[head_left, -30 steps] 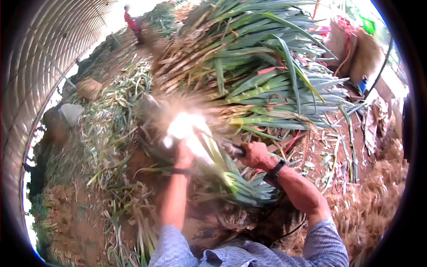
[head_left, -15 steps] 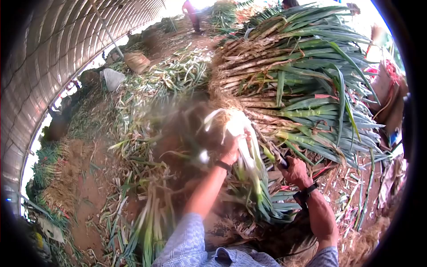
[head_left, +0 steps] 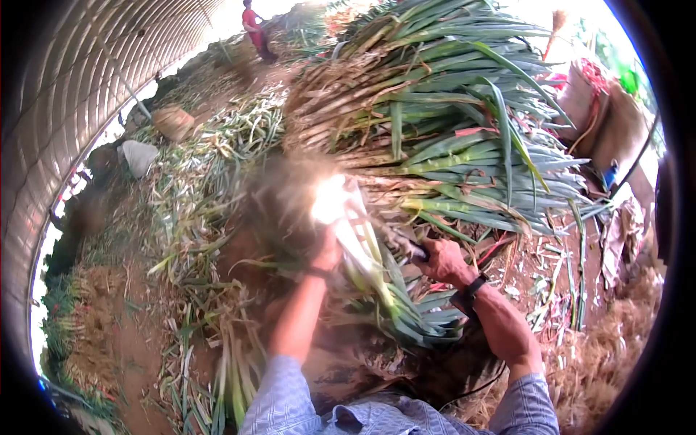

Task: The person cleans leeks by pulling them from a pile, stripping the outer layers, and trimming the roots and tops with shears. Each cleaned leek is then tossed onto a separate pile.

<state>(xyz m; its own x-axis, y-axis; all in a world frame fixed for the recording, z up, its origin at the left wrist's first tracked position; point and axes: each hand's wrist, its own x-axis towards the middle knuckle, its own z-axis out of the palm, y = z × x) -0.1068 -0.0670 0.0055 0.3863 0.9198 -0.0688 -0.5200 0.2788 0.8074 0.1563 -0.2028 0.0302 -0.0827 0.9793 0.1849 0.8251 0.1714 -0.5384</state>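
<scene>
A bundle of green onions (head_left: 370,264), white at the root end and green at the leaf end, lies in front of me with its leaves toward the lower right. My left hand (head_left: 328,250) is closed around its white part, blurred by glare. To the right, my right hand (head_left: 444,261) is wrapped round the dark handle of a tool (head_left: 412,248); the tool's far end is hard to make out beside the onions. Just beyond lies a large pile of green onions (head_left: 435,145), roots to the left.
Loose leaves (head_left: 235,138) cover the ground at left. A person in red (head_left: 255,30) stands far back. Sacks (head_left: 616,123) lean at the right, and dry root trimmings (head_left: 602,355) lie at the lower right. A grey bag (head_left: 138,157) sits at the left.
The view has swung right, so the pile and both hands appear farther left. The white ends of the held bundle are more washed out by glare. Both hands keep their holds.
</scene>
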